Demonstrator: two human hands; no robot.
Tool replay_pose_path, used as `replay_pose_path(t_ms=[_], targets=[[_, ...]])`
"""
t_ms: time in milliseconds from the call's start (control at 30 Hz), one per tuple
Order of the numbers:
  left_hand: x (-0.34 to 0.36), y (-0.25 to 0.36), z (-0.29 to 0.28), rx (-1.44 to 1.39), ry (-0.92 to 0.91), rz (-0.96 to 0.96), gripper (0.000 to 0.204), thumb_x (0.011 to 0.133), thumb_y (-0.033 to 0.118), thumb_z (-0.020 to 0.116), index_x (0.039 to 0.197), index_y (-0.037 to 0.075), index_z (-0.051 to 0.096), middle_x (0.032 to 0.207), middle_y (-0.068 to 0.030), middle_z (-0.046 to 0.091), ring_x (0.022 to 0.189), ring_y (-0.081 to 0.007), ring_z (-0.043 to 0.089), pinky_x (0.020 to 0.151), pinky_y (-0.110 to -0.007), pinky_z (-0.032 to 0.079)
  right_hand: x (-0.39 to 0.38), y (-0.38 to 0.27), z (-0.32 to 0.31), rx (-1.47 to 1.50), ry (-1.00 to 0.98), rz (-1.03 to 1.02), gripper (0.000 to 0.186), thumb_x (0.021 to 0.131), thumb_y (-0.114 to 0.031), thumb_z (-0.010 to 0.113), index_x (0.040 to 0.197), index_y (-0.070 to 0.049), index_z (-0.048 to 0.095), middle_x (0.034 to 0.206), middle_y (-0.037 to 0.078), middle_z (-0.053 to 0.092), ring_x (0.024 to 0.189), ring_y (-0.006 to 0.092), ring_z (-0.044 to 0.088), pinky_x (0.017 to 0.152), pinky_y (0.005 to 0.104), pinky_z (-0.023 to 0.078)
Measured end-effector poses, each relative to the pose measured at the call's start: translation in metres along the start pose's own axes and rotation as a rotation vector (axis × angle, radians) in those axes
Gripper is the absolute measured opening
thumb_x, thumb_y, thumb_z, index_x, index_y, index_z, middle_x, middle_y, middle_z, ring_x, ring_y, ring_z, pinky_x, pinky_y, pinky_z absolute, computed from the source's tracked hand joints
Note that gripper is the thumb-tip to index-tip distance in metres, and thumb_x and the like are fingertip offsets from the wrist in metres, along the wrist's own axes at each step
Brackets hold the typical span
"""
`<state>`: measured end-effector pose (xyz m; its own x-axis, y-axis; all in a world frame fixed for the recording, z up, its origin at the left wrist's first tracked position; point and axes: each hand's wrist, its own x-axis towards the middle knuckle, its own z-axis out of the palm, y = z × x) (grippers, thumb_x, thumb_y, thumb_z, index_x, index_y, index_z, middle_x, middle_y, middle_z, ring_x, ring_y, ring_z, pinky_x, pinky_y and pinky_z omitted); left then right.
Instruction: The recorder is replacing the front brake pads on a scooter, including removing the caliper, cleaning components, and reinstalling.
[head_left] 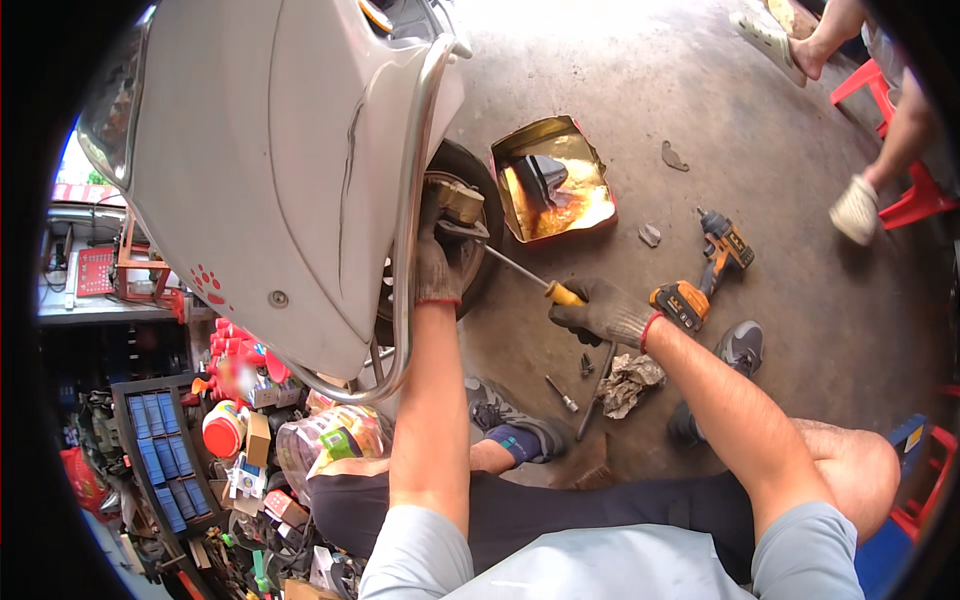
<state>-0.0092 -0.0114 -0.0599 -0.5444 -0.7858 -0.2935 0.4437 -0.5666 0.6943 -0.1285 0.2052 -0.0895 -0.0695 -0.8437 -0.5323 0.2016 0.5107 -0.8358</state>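
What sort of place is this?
Likely a small vehicle repair shop: a white vehicle with a screwdriver at its wheel, a power drill nearby, and racked blue boxes.

V. bright light from top ctr, blown out to white at far end of floor [640, 110]; nearer floor falls off to grey-brown w/ soft shadows. Strong glare + amber reflections in gold tin [590, 172], thin highlights along chrome bar [413, 215]. White body panel [300, 170] fairly evenly lit, bit dull; tyre [488, 205] beside it in deep shade, so left hand's [437, 272] fingers hard to make out. Right hand [612, 311] + screwdriver [562, 293] reasonably sharp. Blue boxes [160, 455] lower L dim; whitish blur patch by red items [229, 345]. Fisheye bends edges, corners blk.
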Motion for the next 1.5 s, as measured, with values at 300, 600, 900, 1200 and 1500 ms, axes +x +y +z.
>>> replay_pose_path(t_ms=[300,600,900,1200,1500], targets=[[-0.005,-0.004,0.007,0.569,0.015,0.195,0.045,0.080,-0.012,0.067,0.121,0.006,0.061,0.107,-0.0065,0.067,0.092,-0.0187,0.069,0.077,-0.033,0.061,-0.004,-0.012,-0.005,-0.100,-0.024,-0.034,0.030,0.090,-0.027,0.069,0.108,-0.003,0.063,0.076,-0.001,0.059,0.061,0.0079,0.055,0.056,0.0259,0.047],[-0.008,0.011,0.003,-0.001,0.113,-0.152,0.041,0.099,0.026,0.055,0.135,0.007,0.056,0.132,-0.0151,0.061,0.115,-0.0338,0.064,0.091,-0.049,0.058,0.008,0.002,-0.003,-0.132,0.009,-0.128,0.030,0.089,-0.029,0.068,0.100,-0.002,0.063,0.072,0.005,0.061,0.059,0.0135,0.058,0.055,0.0306,0.048],[0.005,0.006,-0.025,0.226,0.204,0.120,0.038,0.100,0.030,0.058,0.134,0.011,0.059,0.127,-0.0152,0.064,0.107,-0.0333,0.067,0.083,-0.050,0.061,-0.003,-0.019,-0.017,0.174,-0.218,0.085,0.022,0.095,-0.028,0.067,0.097,-0.007,0.062,0.069,0.000,0.055,0.053,0.0099,0.050,0.047,0.0274,0.042],[-0.008,0.004,-0.032,0.337,0.092,0.138,0.038,0.103,0.029,0.053,0.136,0.008,0.056,0.119,-0.0112,0.068,0.099,-0.0250,0.070,0.085,-0.041,0.061,-0.026,-0.034,-0.010,0.154,-0.147,0.097,0.024,0.095,-0.030,0.066,0.097,-0.006,0.063,0.069,0.001,0.057,0.054,0.0104,0.053,0.047,0.0281,0.043],[-0.013,-0.001,-0.014,0.221,0.122,0.142,0.037,0.096,0.019,0.065,0.131,0.008,0.058,0.121,-0.0107,0.067,0.102,-0.0227,0.069,0.087,-0.042,0.060,-0.042,-0.054,0.003,0.215,-0.121,0.102,0.022,0.096,-0.027,0.065,0.101,-0.005,0.062,0.071,0.001,0.058,0.056,0.0105,0.055,0.049,0.0279,0.046]])
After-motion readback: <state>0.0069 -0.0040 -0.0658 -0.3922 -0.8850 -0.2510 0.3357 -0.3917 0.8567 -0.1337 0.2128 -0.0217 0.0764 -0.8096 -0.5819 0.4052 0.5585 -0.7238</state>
